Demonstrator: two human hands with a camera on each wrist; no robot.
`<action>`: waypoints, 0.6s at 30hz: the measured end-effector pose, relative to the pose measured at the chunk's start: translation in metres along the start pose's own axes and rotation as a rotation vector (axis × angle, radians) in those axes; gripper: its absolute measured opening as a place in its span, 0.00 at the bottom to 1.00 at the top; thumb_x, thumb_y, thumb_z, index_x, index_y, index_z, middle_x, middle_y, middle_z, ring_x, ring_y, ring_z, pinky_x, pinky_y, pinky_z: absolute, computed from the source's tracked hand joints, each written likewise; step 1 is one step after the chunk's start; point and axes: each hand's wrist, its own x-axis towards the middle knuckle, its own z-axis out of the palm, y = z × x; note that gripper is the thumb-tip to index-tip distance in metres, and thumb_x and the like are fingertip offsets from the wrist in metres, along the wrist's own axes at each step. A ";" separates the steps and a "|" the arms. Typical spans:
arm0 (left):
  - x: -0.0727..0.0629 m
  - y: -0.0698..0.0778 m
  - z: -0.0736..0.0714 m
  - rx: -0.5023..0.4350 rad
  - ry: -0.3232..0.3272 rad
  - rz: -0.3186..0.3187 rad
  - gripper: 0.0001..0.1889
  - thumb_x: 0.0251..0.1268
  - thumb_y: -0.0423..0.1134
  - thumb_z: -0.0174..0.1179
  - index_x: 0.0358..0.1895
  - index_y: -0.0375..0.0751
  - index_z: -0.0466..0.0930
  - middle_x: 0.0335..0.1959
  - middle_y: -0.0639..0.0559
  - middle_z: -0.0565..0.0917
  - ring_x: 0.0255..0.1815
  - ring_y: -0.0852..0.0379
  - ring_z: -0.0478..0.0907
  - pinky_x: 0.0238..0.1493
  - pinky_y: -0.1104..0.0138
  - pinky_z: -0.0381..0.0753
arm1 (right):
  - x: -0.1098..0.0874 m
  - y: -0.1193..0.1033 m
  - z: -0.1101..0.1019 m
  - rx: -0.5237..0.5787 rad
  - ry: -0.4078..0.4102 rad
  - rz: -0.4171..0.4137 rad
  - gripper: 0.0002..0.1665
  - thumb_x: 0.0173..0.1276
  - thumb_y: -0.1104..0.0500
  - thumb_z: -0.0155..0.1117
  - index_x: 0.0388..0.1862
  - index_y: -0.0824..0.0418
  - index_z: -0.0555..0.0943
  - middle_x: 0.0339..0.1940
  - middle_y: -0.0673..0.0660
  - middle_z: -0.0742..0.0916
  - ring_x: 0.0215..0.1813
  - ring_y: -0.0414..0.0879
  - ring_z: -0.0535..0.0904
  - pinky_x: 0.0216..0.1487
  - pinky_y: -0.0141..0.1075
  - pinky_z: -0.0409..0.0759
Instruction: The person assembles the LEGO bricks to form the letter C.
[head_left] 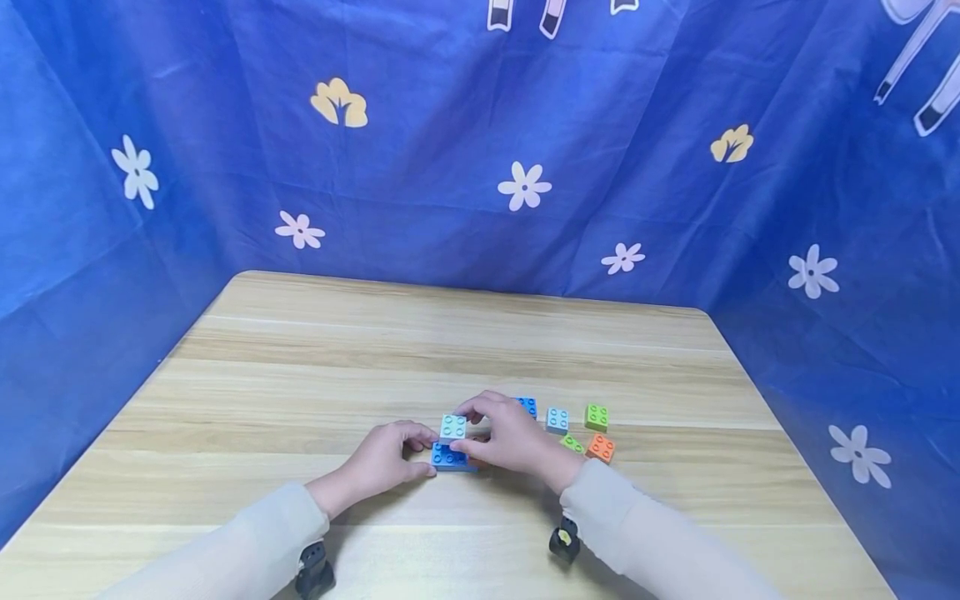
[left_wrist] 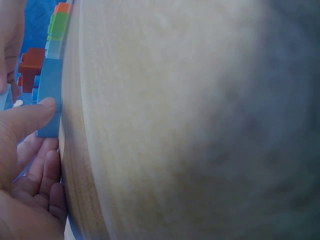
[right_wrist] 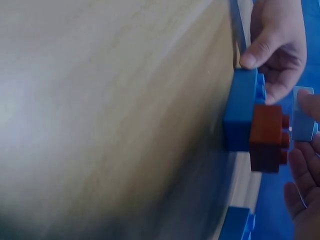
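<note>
A long blue toy building brick (head_left: pixel 454 467) lies studs up on the table. My left hand (head_left: pixel 375 458) holds its left end, with the thumb on the near side and fingers behind. An orange brick (right_wrist: pixel 266 137) is stacked on the right part of the blue one; in the head view my right hand mostly covers it. My right hand (head_left: pixel 516 435) pinches a light blue brick (head_left: pixel 453 428) between thumb and fingers. In the right wrist view this light blue brick (right_wrist: pixel 303 120) hangs above the blue brick's studs, apart from them, beside the orange brick.
Right of the hands lie a blue brick (head_left: pixel 527 407), another light blue brick (head_left: pixel 557 420), a green brick (head_left: pixel 596 417), a second green brick (head_left: pixel 573 444) and another orange brick (head_left: pixel 601 448). A blue patterned cloth (head_left: pixel 435 150) surrounds the wooden table (head_left: pixel 360 333) at the back and sides.
</note>
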 end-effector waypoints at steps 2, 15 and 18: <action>0.000 -0.001 0.000 -0.002 0.003 0.003 0.17 0.42 0.33 0.75 0.39 0.37 0.83 0.35 0.55 0.82 0.35 0.56 0.77 0.40 0.65 0.79 | 0.001 -0.002 0.003 -0.003 -0.015 -0.007 0.23 0.59 0.47 0.71 0.50 0.55 0.80 0.44 0.45 0.82 0.44 0.36 0.77 0.46 0.28 0.76; -0.001 0.000 0.000 -0.014 0.006 0.007 0.14 0.41 0.33 0.75 0.35 0.41 0.83 0.30 0.59 0.79 0.33 0.60 0.75 0.38 0.67 0.78 | 0.004 -0.010 0.018 -0.034 -0.051 -0.030 0.23 0.56 0.46 0.73 0.48 0.54 0.81 0.42 0.45 0.82 0.42 0.34 0.76 0.45 0.24 0.74; -0.001 0.000 0.000 -0.005 0.011 0.016 0.15 0.41 0.32 0.75 0.36 0.40 0.83 0.30 0.59 0.79 0.33 0.60 0.75 0.37 0.67 0.78 | 0.004 -0.010 0.021 -0.059 -0.059 -0.037 0.23 0.56 0.45 0.73 0.48 0.54 0.81 0.42 0.45 0.83 0.43 0.34 0.76 0.48 0.26 0.74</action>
